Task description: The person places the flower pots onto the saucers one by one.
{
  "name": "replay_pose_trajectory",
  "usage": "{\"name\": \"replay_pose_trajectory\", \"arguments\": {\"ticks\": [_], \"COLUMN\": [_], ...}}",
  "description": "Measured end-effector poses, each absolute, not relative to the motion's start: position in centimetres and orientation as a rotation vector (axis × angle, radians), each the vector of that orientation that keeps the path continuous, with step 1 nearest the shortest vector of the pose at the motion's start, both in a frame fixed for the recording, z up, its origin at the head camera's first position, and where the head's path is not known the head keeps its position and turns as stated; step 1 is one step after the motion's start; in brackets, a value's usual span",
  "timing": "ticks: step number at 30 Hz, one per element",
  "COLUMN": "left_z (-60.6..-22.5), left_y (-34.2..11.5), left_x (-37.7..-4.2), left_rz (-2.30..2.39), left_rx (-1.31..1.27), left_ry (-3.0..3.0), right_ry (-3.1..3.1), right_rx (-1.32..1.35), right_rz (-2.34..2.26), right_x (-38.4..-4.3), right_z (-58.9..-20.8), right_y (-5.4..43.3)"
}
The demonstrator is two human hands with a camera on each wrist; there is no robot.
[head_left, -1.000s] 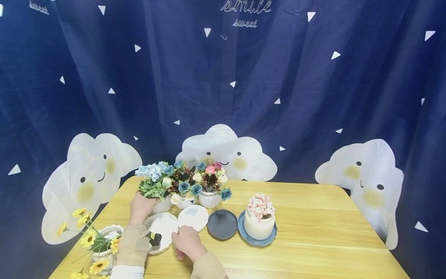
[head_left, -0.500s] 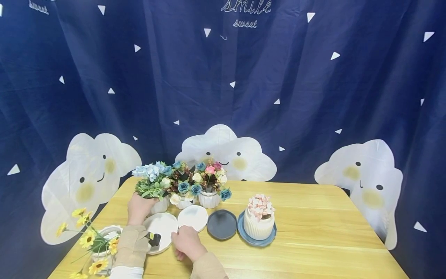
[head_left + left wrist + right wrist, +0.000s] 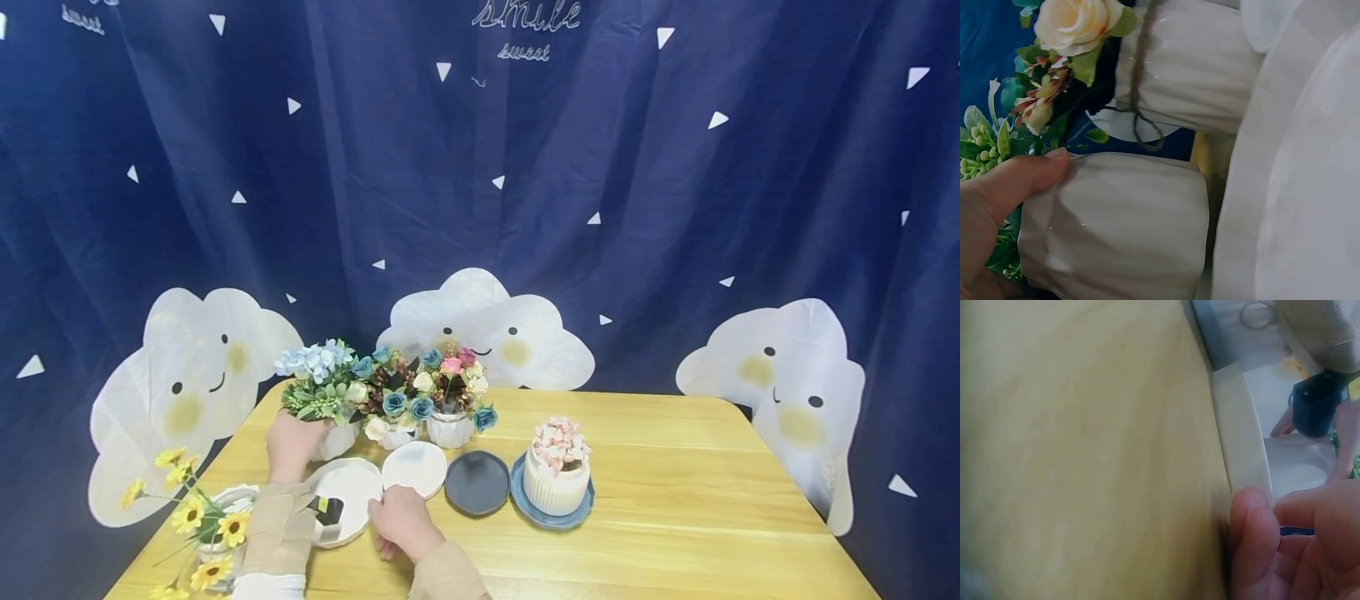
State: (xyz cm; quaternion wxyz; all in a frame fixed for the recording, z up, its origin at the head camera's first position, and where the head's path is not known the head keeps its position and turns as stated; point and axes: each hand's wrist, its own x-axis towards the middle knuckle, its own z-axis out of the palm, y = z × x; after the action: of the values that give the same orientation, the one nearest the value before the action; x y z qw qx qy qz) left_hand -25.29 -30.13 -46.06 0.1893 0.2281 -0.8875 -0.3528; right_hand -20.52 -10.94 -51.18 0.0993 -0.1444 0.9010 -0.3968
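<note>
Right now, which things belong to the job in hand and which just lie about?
Likely in the job:
blue-flowered pot, gripped by left hand
large white plate, pinched by right hand

Apparently lying about:
yellow-flowered pot
middle back pot
right back pot
smaller white plate
dark plate
pink-flowered pot
blue plate below

Tabletop (image 3: 690, 492) passable at right, plates (image 3: 356, 485) leftward — flowerpots (image 3: 340, 442) close behind

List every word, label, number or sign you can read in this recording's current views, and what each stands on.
"smile": dark blue curtain, top middle
"sweet": curtain, just below it
"sweet": curtain, top left; marks above it are cut off, unreadable
Yellow patch on the black wrist device: too small to read any print
</note>
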Motion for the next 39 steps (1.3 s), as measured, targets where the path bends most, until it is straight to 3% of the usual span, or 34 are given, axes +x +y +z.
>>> {"name": "replay_pose_trajectory", "arguments": {"ticks": [10,39], "left_z": [-44.6,-39.2], "left_y": [-30.3,-28.6], "left_x": [-24.5,-20.8], "left_rz": [-1.008,-0.869], "left_rx": [0.693,0.48], "left_ry": [-2.47,-2.419], "right_ry": [2.654,2.629], "right_rx": [-0.415,-0.416], "right_rz": [-1.164,-1.176], "right_x": [-20.5,-20.6], "right_z": [-51.2,-51.0], "right_y": [-11.0,-10.9]}}
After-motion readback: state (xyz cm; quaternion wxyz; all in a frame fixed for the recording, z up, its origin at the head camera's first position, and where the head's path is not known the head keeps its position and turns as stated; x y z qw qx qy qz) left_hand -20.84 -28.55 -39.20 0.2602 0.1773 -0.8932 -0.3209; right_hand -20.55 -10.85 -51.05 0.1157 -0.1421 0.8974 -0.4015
